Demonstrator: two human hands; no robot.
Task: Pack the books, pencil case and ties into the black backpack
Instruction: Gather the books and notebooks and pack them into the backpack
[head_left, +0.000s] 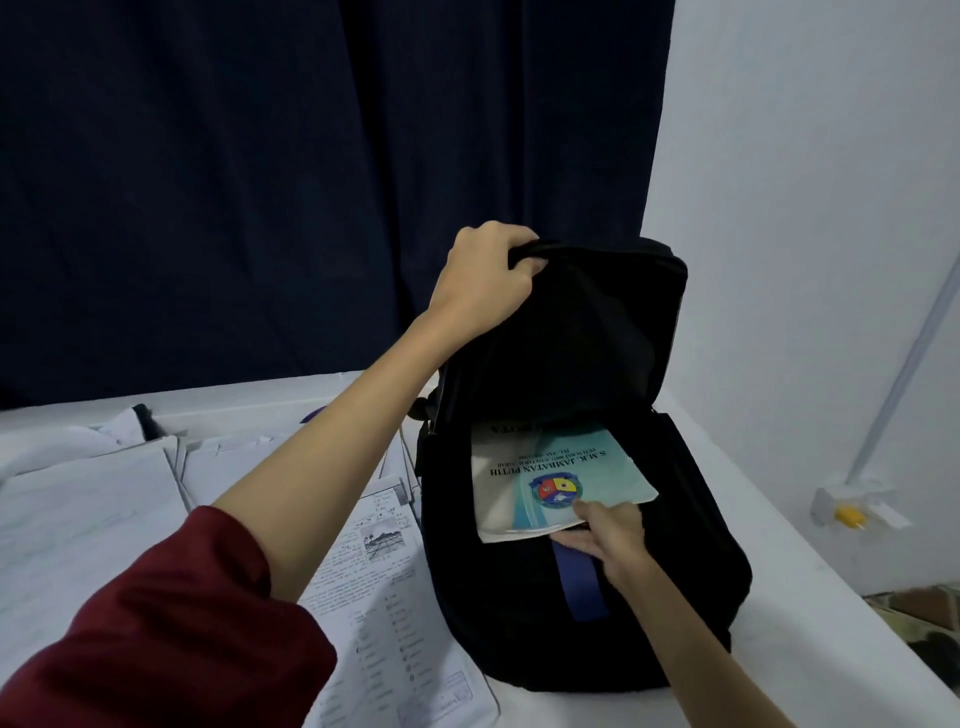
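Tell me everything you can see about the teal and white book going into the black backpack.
The thin teal and white book has a soft, slightly curved cover with printed lettering and a round crest in red, yellow and blue. It sits partway inside the open black backpack, its far end hidden under the raised flap. The right hand grips its near edge. The left hand holds the flap up, not touching the book.

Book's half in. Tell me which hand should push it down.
Right hand: it already grips the book at the backpack mouth. The left hand is holding the flap up.
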